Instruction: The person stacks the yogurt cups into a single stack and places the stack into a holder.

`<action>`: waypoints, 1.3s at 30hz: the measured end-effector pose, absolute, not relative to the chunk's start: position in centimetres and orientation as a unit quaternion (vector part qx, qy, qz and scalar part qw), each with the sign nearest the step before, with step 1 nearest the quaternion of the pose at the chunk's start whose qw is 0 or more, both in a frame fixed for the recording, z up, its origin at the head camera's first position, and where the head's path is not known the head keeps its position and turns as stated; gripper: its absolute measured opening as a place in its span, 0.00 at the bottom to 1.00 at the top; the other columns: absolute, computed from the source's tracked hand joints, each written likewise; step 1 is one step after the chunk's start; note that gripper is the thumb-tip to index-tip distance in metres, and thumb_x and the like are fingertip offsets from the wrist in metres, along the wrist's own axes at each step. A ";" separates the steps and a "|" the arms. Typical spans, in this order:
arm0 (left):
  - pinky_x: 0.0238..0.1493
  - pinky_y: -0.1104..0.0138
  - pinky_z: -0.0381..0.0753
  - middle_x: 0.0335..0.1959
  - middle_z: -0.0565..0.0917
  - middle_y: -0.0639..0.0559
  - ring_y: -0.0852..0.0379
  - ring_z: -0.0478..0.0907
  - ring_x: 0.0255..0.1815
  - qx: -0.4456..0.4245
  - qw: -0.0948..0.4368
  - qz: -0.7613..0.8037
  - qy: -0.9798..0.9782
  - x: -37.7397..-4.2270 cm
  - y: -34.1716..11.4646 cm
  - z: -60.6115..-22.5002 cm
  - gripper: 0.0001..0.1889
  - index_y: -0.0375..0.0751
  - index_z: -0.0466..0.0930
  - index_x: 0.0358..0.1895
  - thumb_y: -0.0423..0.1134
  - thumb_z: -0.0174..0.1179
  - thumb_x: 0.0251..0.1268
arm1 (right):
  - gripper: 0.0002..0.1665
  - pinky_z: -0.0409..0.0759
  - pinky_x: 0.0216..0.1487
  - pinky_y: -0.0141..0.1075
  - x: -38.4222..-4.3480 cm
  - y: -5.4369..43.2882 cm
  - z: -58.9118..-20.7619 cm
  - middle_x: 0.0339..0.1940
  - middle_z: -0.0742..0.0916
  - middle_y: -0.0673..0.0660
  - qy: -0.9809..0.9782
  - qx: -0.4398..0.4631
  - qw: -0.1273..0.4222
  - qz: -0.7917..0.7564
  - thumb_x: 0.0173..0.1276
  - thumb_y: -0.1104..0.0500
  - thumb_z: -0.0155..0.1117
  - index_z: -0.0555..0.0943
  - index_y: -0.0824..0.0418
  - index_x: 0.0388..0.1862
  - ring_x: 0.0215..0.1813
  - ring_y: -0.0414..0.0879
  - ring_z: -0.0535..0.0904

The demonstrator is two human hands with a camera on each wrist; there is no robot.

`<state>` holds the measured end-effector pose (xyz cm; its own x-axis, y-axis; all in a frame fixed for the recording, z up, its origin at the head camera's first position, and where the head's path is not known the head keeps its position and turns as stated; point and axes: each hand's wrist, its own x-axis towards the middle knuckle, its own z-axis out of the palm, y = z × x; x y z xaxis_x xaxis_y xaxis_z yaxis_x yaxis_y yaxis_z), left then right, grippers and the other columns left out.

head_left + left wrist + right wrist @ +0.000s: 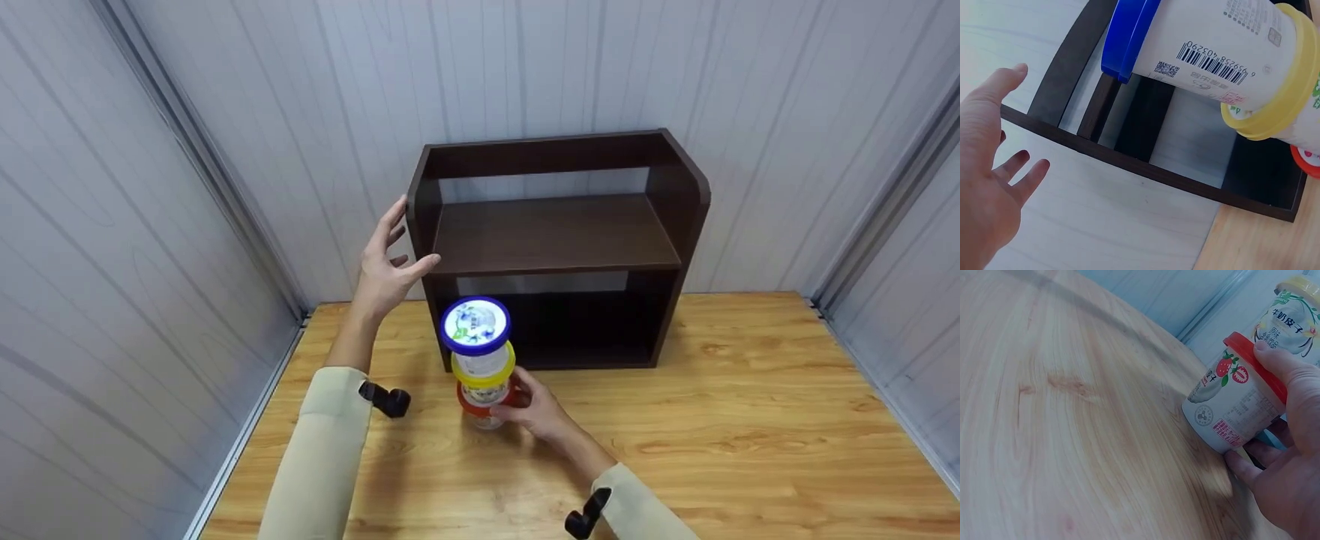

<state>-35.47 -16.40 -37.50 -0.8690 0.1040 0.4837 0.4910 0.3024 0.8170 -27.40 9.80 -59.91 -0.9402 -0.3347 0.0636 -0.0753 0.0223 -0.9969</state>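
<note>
Three yogurt cups stand in a stack in front of the shelf's left side. The blue-lidded cup (475, 324) is on top, the yellow-lidded cup (484, 393) in the middle, and the red-lidded cup (1227, 396) at the bottom on the wooden surface. My right hand (541, 411) grips the red-lidded cup from the right, thumb at its red rim and fingers round its far side. Higher up, my left hand (382, 277) is spread with nothing in it, fingertips right at the left side panel of the dark brown shelf (555, 232).
The two-tier shelf stands against the back wall (570, 67), its lower compartment (585, 330) just behind the cups. Pale panels also rise at the left and right of the wooden surface (750, 420). Black wrist mounts sit on both sleeves.
</note>
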 end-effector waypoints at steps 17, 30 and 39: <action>0.77 0.35 0.83 0.95 0.60 0.49 0.31 0.65 0.90 -0.183 0.166 -0.545 -0.801 -36.8 -16.3 -36.8 0.47 0.54 0.61 0.92 0.34 0.75 0.75 | 0.51 0.75 0.86 0.64 -27.3 9.7 -60.4 0.82 0.79 0.71 0.715 -0.131 0.105 -0.678 0.71 0.64 0.82 0.66 0.61 0.88 0.83 0.69 0.76; 0.78 0.38 0.82 0.89 0.68 0.42 0.35 0.74 0.84 -0.179 0.159 -0.568 -0.788 -37.1 -16.2 -36.5 0.44 0.52 0.66 0.89 0.30 0.74 0.75 | 0.51 0.77 0.84 0.62 -27.6 9.6 -60.7 0.79 0.81 0.74 0.713 -0.142 0.089 -0.681 0.70 0.65 0.83 0.66 0.65 0.86 0.81 0.70 0.79; 0.80 0.42 0.82 0.88 0.70 0.42 0.38 0.74 0.85 -0.182 0.166 -0.583 -0.774 -37.8 -16.2 -36.7 0.40 0.47 0.69 0.87 0.24 0.69 0.76 | 0.51 0.76 0.85 0.63 -27.5 9.6 -60.5 0.79 0.81 0.73 0.716 -0.131 0.086 -0.680 0.70 0.64 0.83 0.67 0.65 0.85 0.81 0.70 0.78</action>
